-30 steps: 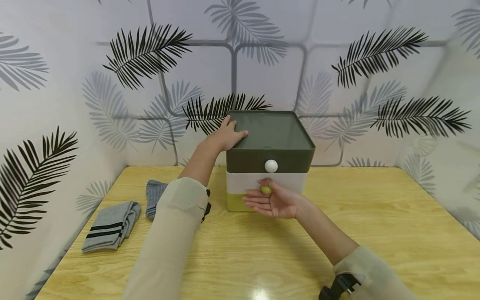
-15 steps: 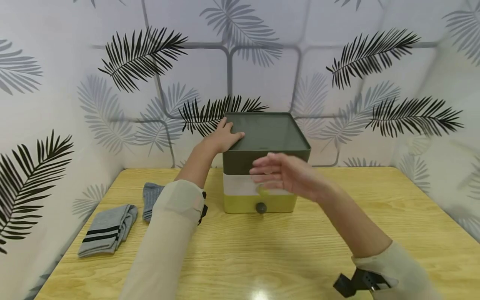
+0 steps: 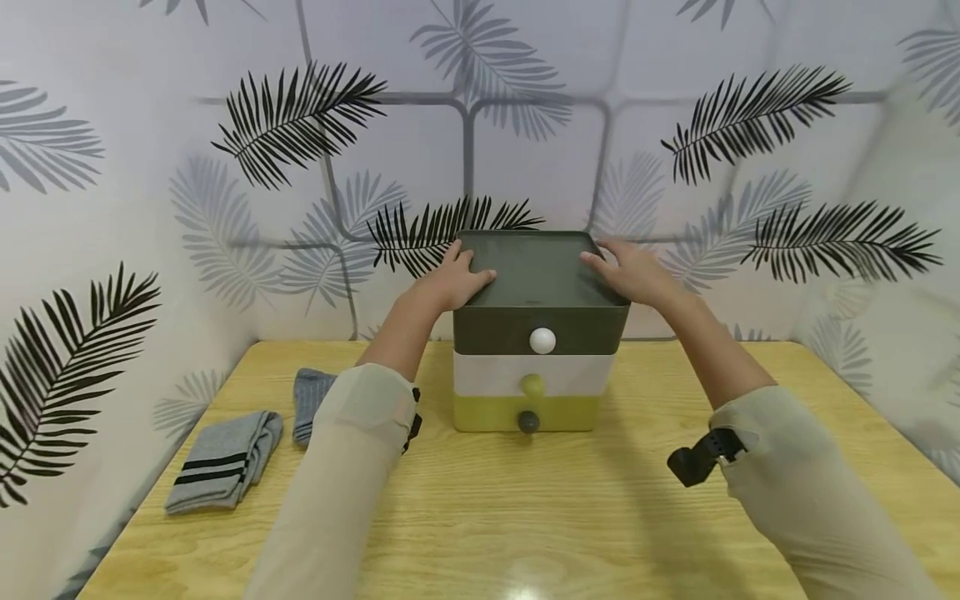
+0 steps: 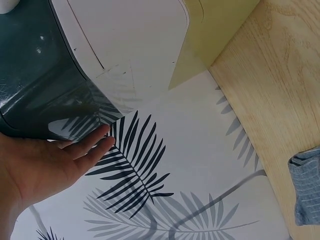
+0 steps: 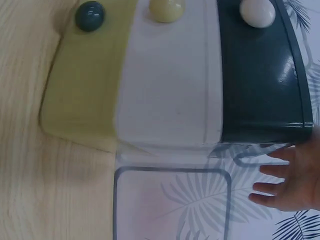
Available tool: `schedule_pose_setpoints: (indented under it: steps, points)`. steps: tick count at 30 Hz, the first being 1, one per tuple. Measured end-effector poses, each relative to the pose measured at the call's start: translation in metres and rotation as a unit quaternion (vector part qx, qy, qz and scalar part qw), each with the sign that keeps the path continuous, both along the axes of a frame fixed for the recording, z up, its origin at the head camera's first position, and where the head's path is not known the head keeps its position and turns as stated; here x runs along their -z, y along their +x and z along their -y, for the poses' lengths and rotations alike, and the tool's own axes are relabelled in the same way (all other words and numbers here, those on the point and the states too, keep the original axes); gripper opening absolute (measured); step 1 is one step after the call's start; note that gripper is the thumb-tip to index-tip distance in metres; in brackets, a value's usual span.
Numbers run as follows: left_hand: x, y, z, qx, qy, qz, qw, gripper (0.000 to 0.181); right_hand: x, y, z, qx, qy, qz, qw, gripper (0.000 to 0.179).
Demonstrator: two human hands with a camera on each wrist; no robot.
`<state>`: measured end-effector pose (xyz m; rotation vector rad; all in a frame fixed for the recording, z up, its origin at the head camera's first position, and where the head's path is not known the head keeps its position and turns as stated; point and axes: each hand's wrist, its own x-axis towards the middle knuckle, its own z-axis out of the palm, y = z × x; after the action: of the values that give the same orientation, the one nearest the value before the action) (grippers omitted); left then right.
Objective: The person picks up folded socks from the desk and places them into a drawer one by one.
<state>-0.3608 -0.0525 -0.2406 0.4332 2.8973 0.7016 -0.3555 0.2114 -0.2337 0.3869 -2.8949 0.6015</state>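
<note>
A small three-drawer storage box (image 3: 536, 267) stands by the back wall in the head view. Its dark green top drawer (image 3: 491, 331) has a white knob (image 3: 542, 340), the white middle one (image 3: 483, 375) a yellow-green knob (image 3: 532, 385), and the yellow-green bottom one (image 3: 480, 413) a dark knob (image 3: 528, 422). All three drawers look pushed in. My left hand (image 3: 450, 279) rests at the box's upper left edge, thumb over the rim. Opposite it, my right hand (image 3: 633, 271) lies at the upper right edge. Fingers of the right hand (image 5: 295, 175) reach out straight along the far side.
Left of the box on the wooden table (image 3: 480, 517) lie a folded light grey sock (image 3: 217, 462) with two black stripes and a blue-grey ribbed sock (image 3: 310, 400), partly hidden by my left sleeve. A leaf-patterned wall (image 3: 540, 167) rises right behind the box.
My right hand has left the front of the box near the middle knob and moved up to its upper right edge. My left hand has stayed at the upper left edge.
</note>
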Motion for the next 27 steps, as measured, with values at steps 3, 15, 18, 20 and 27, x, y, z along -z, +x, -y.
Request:
schedule_pose_setpoints:
  steps: [3,15,18,20,27]
  points:
    - [-0.001,0.001,-0.002,0.001,0.004,-0.002,1.0,0.068,-0.002,-0.004,-0.002,-0.014,0.034,0.038,0.9986,0.069]
    - [0.007,-0.001,-0.003,-0.025,0.073,-0.027,0.9966,0.062,0.004,-0.005,0.005,0.034,0.083,0.076,0.9931,0.076]
    - [0.011,0.002,-0.003,-0.06,0.109,-0.067,0.9899,0.058,0.005,-0.005,0.006,0.04,0.096,0.081,0.9913,0.075]
    - [0.013,0.007,-0.002,-0.099,0.135,-0.127,0.9777,0.052,0.005,-0.006,0.006,0.04,0.092,0.086,0.9911,0.075]
    - [0.034,0.04,-0.005,-0.145,0.356,-0.323,0.8647,0.028,0.004,-0.005,0.005,0.04,0.065,0.098,0.9922,0.077]
